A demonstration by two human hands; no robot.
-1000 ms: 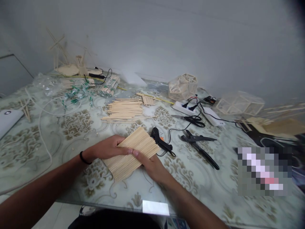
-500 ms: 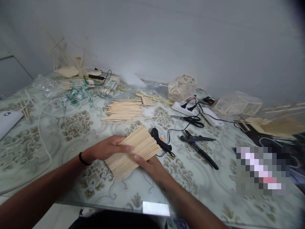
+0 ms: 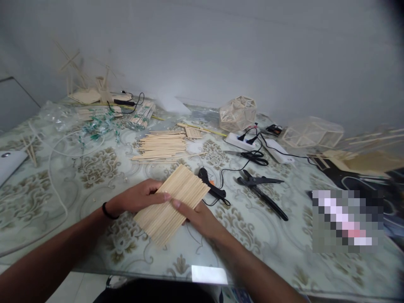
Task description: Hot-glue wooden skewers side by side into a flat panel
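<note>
The panel of thin sticks sat slantwise at the lower centre of the frame, gripped from both sides. The left hand was partly closed on its left edge, thumb on top; the right hand pinched the lower right edge, its thumb tip near the other. Most fingers were hidden underneath. Good handling probably called for light, even thumb pressure, lest the sticks bow, and care around the glue gun just beside the panel.

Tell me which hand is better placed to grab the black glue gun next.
Likely the right hand: it's nearer the glue gun than the left hand, though both grip the stick panel.
</note>
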